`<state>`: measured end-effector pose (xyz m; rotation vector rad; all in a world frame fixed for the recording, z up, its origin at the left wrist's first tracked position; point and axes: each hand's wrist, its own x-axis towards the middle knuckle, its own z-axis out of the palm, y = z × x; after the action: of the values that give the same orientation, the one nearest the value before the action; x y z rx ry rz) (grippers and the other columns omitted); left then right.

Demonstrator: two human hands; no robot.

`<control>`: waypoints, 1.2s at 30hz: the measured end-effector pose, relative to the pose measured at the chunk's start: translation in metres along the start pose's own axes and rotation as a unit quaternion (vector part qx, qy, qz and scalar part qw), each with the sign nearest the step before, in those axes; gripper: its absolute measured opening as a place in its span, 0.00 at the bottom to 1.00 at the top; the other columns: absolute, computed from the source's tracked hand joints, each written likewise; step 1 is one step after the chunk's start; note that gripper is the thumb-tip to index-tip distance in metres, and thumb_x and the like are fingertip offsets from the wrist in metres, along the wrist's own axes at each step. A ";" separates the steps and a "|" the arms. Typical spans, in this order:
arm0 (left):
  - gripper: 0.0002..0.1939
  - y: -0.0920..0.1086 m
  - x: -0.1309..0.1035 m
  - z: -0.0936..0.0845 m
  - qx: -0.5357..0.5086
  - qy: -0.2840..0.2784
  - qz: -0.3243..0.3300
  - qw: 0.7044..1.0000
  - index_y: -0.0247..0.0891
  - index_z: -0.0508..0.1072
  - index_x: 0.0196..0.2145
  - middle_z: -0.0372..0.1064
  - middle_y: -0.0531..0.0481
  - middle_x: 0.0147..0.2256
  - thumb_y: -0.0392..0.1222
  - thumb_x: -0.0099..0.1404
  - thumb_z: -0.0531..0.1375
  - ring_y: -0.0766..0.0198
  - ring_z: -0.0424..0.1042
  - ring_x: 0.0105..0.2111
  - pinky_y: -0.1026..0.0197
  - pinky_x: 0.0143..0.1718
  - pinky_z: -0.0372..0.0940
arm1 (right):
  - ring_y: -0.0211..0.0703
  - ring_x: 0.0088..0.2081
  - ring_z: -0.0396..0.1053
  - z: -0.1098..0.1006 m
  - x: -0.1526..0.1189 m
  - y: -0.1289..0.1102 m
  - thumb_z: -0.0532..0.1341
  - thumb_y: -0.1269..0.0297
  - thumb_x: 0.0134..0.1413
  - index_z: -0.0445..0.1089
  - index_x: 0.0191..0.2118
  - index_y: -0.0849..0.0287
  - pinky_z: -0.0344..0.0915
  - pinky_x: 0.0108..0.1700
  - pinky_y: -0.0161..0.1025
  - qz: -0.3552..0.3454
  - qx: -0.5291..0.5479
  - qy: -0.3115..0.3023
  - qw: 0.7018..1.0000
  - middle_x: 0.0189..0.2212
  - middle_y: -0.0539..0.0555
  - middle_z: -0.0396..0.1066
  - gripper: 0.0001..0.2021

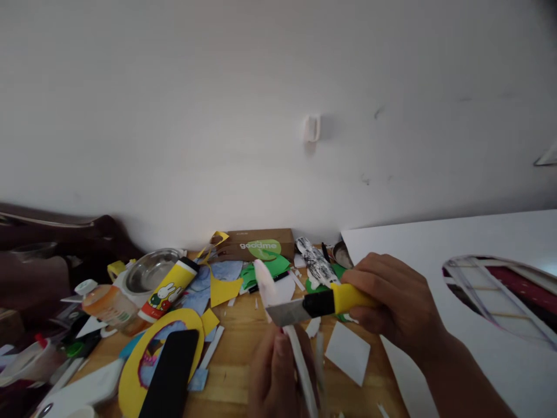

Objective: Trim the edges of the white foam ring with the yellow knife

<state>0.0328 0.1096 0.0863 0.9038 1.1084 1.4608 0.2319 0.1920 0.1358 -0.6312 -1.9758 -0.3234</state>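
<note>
My right hand (394, 302) is closed around the yellow and black handle of a utility knife (324, 301). The wide blade points left and lies across a pale, pointed foam-like piece (266, 281) just above my left fingers. Whether the edge has gone into it I cannot tell. At the bottom centre my left hand (278, 368) grips this white piece, thumb on top; a thick white edge runs down from there toward me. Its exact material is unclear. Small white offcuts and a square white sheet (348, 353) lie on the wooden table around both hands.
Left stand a black phone (169, 371) on a yellow paper ring (130, 377), a rabbit-print tube (169, 289), a bottle (107, 305) and a metal bowl (152, 270). Behind are green paper scraps (274, 266) and a brown box (261, 241). A large white board (435, 244) with a cutout is right.
</note>
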 end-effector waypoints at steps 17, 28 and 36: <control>0.19 0.049 0.038 -0.014 -0.047 -0.048 -0.049 0.997 0.37 0.75 0.34 0.73 0.52 0.28 0.55 0.57 0.71 0.67 0.71 0.29 0.66 0.33 0.65 | 0.40 0.32 0.67 0.016 -0.006 -0.001 0.53 0.47 0.70 0.71 0.45 0.57 0.64 0.35 0.37 0.080 0.072 -0.005 0.994 0.31 0.51 0.71 0.19; 0.19 0.054 0.028 -0.012 -0.126 -0.057 -0.058 0.989 0.37 0.74 0.30 0.69 0.52 0.26 0.55 0.58 0.70 0.67 0.68 0.26 0.64 0.30 0.64 | 0.41 0.35 0.68 0.021 -0.004 -0.006 0.51 0.45 0.69 0.72 0.47 0.61 0.63 0.39 0.39 0.005 0.032 -0.061 0.998 0.34 0.55 0.73 0.23; 0.15 0.059 0.024 -0.006 -0.064 -0.053 -0.059 0.995 0.37 0.74 0.27 0.65 0.54 0.23 0.51 0.59 0.70 0.69 0.62 0.23 0.66 0.27 0.60 | 0.42 0.34 0.67 0.014 0.001 -0.009 0.53 0.47 0.69 0.71 0.45 0.61 0.62 0.39 0.40 -0.027 0.018 -0.035 0.999 0.31 0.54 0.71 0.20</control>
<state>0.0066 0.1302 0.1402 0.8036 0.9630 1.3551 0.2159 0.1912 0.1309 -0.5748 -2.0629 -0.3019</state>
